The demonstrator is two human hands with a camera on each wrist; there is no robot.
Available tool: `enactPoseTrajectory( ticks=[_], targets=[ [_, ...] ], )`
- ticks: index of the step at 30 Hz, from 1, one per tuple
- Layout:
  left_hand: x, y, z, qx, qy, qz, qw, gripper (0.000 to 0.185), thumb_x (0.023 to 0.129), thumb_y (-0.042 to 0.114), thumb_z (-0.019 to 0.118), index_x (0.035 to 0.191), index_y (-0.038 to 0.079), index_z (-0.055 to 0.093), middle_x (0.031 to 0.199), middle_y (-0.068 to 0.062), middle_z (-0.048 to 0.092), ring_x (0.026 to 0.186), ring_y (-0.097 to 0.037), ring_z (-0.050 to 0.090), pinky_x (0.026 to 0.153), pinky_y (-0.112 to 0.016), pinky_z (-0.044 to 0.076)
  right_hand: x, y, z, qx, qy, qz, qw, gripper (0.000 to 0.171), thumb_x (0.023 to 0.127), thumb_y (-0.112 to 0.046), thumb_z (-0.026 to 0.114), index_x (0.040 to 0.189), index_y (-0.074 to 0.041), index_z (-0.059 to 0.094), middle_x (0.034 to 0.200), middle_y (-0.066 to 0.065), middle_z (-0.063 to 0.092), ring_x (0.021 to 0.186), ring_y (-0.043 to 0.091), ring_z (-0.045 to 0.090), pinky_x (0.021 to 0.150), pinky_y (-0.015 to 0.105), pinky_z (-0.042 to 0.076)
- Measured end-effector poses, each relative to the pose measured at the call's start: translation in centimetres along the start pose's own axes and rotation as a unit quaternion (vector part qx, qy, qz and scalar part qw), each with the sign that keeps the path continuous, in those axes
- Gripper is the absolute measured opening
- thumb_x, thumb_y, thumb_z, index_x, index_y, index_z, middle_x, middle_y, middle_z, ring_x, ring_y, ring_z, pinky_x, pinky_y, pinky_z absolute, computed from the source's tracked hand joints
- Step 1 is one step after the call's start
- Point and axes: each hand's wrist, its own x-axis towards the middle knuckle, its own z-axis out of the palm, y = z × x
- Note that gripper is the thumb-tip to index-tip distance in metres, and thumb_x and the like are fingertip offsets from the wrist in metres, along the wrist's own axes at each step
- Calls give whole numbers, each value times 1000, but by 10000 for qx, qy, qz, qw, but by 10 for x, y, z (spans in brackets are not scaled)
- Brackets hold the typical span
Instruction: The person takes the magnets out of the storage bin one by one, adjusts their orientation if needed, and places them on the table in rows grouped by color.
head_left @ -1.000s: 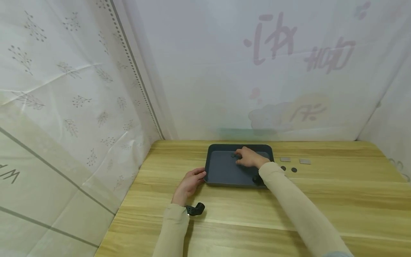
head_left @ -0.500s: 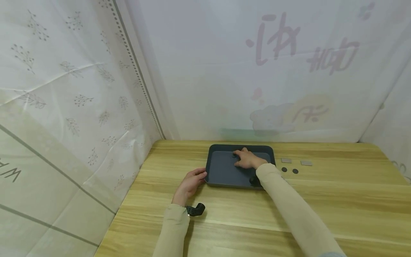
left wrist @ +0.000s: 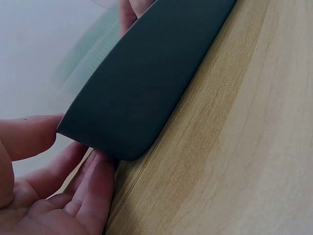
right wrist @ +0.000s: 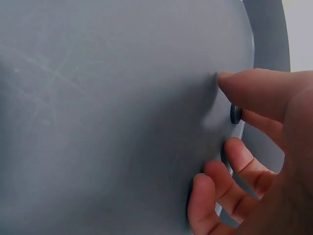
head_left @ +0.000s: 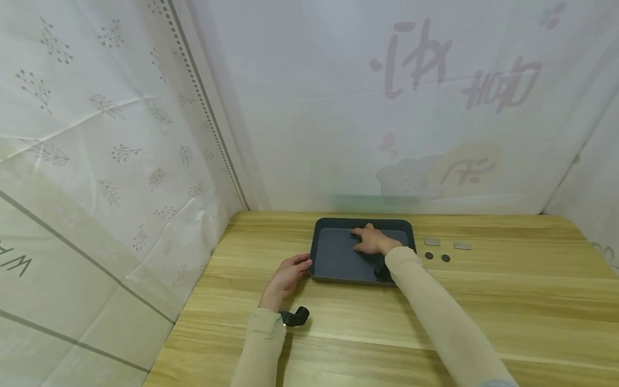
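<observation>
- A dark grey tray [head_left: 338, 258] sits flat on a wooden table [head_left: 483, 301], toward the far middle, close to a white curtain [head_left: 121, 134].
- The right hand [head_left: 371, 240] reaches inside the tray, fingers spread and lying on its floor. In the right wrist view a small dark disc [right wrist: 235, 114] shows between the thumb and the first finger; whether it is pinched or only touched cannot be told.
- The left hand [head_left: 285, 275] steadies the tray at its near left corner, thumb on the rim and fingers [left wrist: 93, 188] tucked under the rounded edge, in a light hold.
- The tray looks like stiff, light, smooth plastic; it would likely slide easily on the wood, so the raised rim at a corner is the sensible place to grasp it.
- The disc seems thin, hard and small, best taken by its edge with fingertips.
- To the right of the tray, on the table, lie two more dark discs [head_left: 437, 257] and two grey squares [head_left: 447, 244], well apart from both hands.
</observation>
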Motion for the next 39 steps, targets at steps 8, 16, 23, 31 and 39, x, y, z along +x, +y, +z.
enactPoseTrajectory(
  ticks=[8, 16, 23, 31, 39],
  targets=[
    [2, -2, 0, 0, 13, 1, 10000, 43, 100, 5, 49, 138, -13, 41, 141, -31, 43, 129, -39, 45, 110, -47, 39, -2, 4, -3, -62, 212, -661, 9976, 44, 92, -12, 64, 133, 0, 56, 133, 21, 57, 122, 38, 53, 98, 48, 48],
    [1, -2, 0, 0, 27, 10, 10000, 42, 100, 5, 48, 137, -13, 42, 140, -31, 44, 128, -38, 47, 110, -47, 39, -3, 7, -3, 56, 221, -597, 9980, 42, 88, -10, 69, 128, -3, 60, 121, 19, 62, 112, 34, 57, 92, 46, 50],
    [1, 0, 0, -33, 71, -57, 10000, 43, 100, 5, 49, 138, -13, 41, 141, -31, 42, 128, -40, 46, 110, -48, 38, -4, 8, -3, 423, 298, -291, 9982, 41, 86, -12, 72, 125, -4, 62, 120, 18, 62, 110, 32, 58, 90, 45, 51],
    [0, 1, 0, -27, 42, -68, 10000, 43, 100, 6, 49, 139, -12, 41, 142, -30, 41, 130, -40, 44, 111, -49, 37, -3, 11, -3, 532, 373, -154, 9978, 34, 86, -12, 73, 118, -5, 64, 109, 13, 62, 95, 25, 57, 81, 40, 49],
    [0, 1, 0, 11, -13, -73, 10000, 44, 100, 6, 48, 139, -13, 40, 143, -31, 40, 131, -40, 43, 111, -48, 37, -4, 11, -3, 478, 429, -74, 9979, 28, 85, -13, 74, 111, -4, 66, 96, 10, 62, 81, 21, 56, 70, 34, 47]
  ],
)
